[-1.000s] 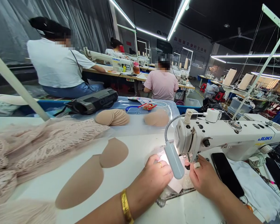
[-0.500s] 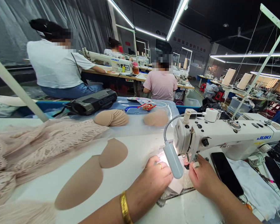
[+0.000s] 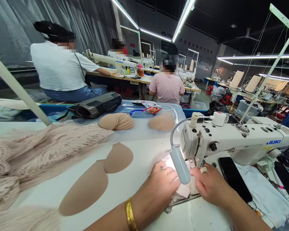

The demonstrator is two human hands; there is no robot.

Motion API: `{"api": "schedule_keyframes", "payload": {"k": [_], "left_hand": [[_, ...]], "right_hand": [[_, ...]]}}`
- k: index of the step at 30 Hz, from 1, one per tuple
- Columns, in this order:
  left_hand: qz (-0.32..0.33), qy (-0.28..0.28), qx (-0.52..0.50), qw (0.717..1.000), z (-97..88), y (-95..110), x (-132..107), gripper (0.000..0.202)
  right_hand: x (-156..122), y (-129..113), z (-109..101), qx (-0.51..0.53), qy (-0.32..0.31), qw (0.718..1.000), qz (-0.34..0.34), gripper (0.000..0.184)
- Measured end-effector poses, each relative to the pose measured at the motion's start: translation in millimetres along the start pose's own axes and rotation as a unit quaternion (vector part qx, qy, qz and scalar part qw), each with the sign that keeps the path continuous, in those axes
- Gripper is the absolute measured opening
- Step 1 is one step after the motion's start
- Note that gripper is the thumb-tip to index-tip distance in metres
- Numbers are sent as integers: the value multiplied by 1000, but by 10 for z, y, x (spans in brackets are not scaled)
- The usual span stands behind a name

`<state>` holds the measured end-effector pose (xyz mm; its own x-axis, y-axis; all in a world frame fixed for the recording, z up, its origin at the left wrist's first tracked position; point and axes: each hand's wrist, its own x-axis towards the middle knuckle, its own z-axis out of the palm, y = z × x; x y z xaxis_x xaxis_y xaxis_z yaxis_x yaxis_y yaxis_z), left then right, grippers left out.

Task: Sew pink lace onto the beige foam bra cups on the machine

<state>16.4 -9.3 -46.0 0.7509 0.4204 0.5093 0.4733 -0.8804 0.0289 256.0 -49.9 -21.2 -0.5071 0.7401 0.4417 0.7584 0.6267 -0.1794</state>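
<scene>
Pale pink fabric [image 3: 183, 191] lies at the needle area of a white sewing machine [image 3: 240, 138], brightly lit by a grey gooseneck lamp [image 3: 180, 165]. My left hand [image 3: 160, 183], with a gold ring and bracelet, is closed on the fabric left of the needle; the lamp hides part of its fingertips. Close by the presser foot, my right hand [image 3: 210, 183] has its fingers bent together at the fabric's right edge, a light band around one finger. Two beige bra pads [image 3: 85, 189] lie to the left of my hands.
Beige lace fabric [image 3: 50, 154] covers the left of the table. Stacked pads [image 3: 117, 121] sit on a clear plastic lid [image 3: 139, 131] behind. A black phone [image 3: 233, 178] and white cloth [image 3: 265, 192] lie right. Co-workers sit at machines ahead.
My right hand's fingertips have shifted slightly left and down, beside the fabric at the presser foot. My left hand stays on the fabric. The whole view has shifted slightly.
</scene>
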Motion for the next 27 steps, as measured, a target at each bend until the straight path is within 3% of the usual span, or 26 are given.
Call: {"api": "schedule_keyframes", "payload": {"k": [4, 8, 19, 27], "left_hand": [[27, 15, -1, 1000, -101, 220, -39, 13], [30, 0, 4, 1000, -135, 294, -51, 12], [28, -3, -28, 999, -39, -25, 42, 16], [31, -68, -43, 996, -257, -255, 191, 17]], "right_hand": [[5, -42, -93, 42, -92, 994, -42, 24], [25, -73, -125, 52, -112, 991, -44, 20], [-5, -23, 94, -1, -76, 997, 6, 18], [17, -5, 229, -21, -56, 998, 30, 16]]}}
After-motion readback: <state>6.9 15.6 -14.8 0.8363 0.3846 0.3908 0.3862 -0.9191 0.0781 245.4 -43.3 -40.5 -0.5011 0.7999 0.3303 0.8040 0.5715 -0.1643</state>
